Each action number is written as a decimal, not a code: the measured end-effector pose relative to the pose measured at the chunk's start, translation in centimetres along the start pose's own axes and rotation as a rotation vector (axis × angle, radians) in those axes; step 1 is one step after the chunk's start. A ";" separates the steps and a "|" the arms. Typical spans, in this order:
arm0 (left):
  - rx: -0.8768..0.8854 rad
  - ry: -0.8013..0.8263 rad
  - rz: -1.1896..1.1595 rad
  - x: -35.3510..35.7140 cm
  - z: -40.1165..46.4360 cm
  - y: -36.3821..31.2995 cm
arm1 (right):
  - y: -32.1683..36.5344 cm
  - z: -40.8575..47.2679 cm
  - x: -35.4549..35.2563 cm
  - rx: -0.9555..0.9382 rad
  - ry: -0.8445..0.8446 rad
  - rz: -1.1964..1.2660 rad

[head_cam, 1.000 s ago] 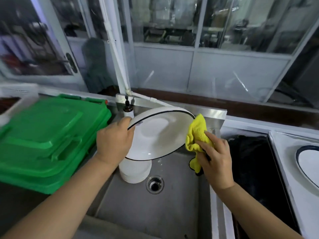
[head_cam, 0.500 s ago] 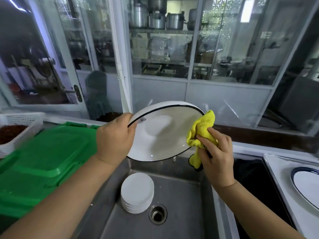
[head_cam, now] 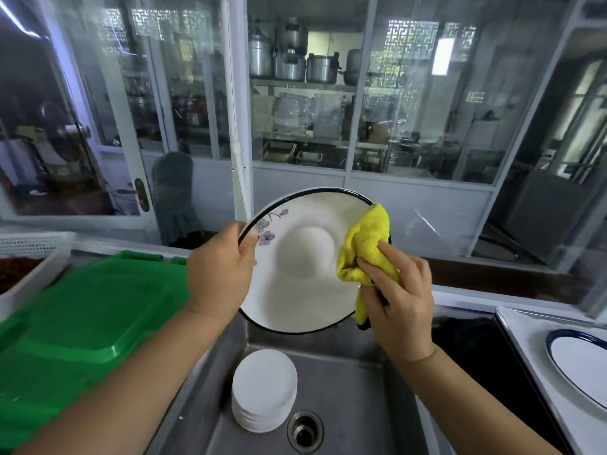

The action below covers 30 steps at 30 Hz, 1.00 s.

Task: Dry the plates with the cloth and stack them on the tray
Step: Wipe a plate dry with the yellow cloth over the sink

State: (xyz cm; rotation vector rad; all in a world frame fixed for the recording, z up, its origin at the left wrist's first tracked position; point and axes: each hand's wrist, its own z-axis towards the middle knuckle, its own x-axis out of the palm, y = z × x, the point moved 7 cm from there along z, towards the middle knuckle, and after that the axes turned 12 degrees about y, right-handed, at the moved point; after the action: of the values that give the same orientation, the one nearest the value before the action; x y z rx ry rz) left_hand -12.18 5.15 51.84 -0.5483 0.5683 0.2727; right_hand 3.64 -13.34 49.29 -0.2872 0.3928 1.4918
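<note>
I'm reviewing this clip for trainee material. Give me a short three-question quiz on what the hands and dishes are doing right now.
1. True or false: the left hand grips the black-rimmed plate by its edge.
2. What does the right hand hold? A) sponge B) yellow cloth C) brush
3. Fill in: the stack of small white plates sits in the ____, beside the drain.

Key: 1 true. 2 B, pressed against the plate's right side. 3 sink.
</note>
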 end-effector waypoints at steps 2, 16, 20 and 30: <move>-0.160 0.039 -0.106 1.1 0.0 1.6 | 2.3 1.0 1.2 -0.103 0.071 -0.033; -0.490 0.198 -0.520 5.0 -1.3 3.0 | 3.9 3.3 8.2 0.171 0.573 -0.216; -0.488 0.192 -0.537 4.9 -0.5 3.3 | 4.2 0.9 7.6 -0.010 0.650 -0.315; -0.315 0.266 -0.369 4.9 0.3 0.7 | -1.8 2.2 5.8 0.179 0.621 -0.581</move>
State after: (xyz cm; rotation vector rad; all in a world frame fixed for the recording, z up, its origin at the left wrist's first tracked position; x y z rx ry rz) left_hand -8.37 6.35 48.92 -0.9900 0.6726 -0.0664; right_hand 5.83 -7.24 48.72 -0.6631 0.8507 0.7668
